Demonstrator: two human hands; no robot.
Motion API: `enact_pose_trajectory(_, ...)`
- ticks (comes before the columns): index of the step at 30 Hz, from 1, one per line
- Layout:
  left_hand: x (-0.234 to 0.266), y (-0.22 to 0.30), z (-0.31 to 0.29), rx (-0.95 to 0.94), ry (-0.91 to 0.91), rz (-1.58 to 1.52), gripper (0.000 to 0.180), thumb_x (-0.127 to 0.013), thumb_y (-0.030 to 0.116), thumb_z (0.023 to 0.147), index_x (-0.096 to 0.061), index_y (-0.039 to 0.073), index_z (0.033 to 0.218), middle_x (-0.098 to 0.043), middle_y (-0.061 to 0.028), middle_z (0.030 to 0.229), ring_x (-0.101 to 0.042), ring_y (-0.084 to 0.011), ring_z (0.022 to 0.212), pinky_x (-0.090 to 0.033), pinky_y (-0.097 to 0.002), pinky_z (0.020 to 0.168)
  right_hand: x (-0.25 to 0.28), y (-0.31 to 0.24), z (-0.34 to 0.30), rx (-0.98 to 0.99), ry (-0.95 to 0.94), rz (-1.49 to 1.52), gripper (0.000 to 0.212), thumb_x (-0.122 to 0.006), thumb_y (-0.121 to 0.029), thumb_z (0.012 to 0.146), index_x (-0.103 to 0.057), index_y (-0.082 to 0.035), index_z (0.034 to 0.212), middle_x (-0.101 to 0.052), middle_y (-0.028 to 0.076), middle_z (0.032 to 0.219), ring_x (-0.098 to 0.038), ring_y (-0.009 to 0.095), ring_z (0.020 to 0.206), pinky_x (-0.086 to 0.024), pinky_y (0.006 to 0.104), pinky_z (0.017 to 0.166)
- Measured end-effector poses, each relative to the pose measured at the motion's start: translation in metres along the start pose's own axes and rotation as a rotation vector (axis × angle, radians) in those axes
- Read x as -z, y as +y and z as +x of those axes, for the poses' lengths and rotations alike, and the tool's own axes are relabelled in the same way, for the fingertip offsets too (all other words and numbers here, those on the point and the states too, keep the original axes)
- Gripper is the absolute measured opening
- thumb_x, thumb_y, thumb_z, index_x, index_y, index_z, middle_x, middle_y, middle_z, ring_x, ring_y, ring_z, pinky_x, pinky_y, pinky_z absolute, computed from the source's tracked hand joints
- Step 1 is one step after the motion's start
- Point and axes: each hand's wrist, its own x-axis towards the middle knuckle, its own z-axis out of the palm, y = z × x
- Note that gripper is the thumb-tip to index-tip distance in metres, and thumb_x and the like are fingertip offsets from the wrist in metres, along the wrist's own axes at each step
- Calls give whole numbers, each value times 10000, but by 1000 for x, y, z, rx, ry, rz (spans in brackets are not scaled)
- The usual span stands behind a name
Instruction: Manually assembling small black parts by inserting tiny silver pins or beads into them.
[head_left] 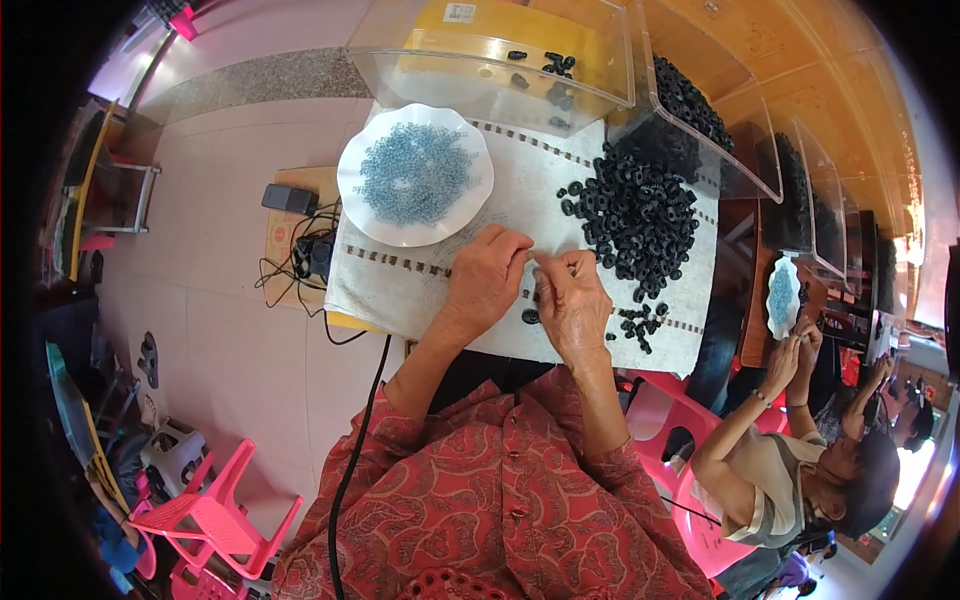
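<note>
My left hand point(484, 278) and my right hand point(574, 304) meet above the cloth-covered table point(390, 300). Thumb and fingers of each are pinched together, tip to tip, around something too small to make out. Just below my right fingers lies a small black round part point(530, 316). Beyond my left hand stands a white wavy-rimmed plate point(352, 215) heaped with tiny pale-blue clear pieces point(415, 175). To the right of my right hand spreads a large pile of small black parts point(640, 215), and a smaller cluster of them point(640, 325) sits nearer the front edge.
A clear plastic bin point(500, 60) with a few black parts stands at the back; another bin point(735, 165) holds many more. A black adapter point(290, 198) and tangled cables point(300, 260) lie at the left. Pink chairs point(225, 510) and a co-worker point(770, 450) are nearby.
</note>
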Motion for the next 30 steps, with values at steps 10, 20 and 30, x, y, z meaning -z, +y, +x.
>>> enact_pose_trajectory(10, -2, 1, -2, -104, -3, 186, 126, -652, 13, 780, -647, 46, 902, -608, -95, 880, -625, -293, 784, -504, -370, 661, 2, 14, -11, -11, 107, 19, 72, -624, -49, 852, -590, -49, 916, -572, 135, 877, -608, 339, 743, -491, 420, 615)
enact_pose_trajectory(20, -27, 14, -2, -208, -218, 143, 149, -639, 47, 770, -653, 50, 919, -583, -74, 915, -604, -271, 871, -505, -369, 716, 18, 33, -42, -322, 216, 323, 62, -590, -52, 913, -578, 6, 932, -594, 137, 843, -600, 264, 704, -484, 345, 622)
enact_pose_trajectory(30, -39, 8, 0, -154, -217, 181, 171, -628, 60, 795, -652, 51, 964, -574, -92, 918, -601, -294, 877, -505, -391, 732, 15, 30, -33, -140, 247, 196, 84, -608, -6, 861, -611, 1, 945, -587, 143, 878, -612, 262, 678, -500, 340, 598)
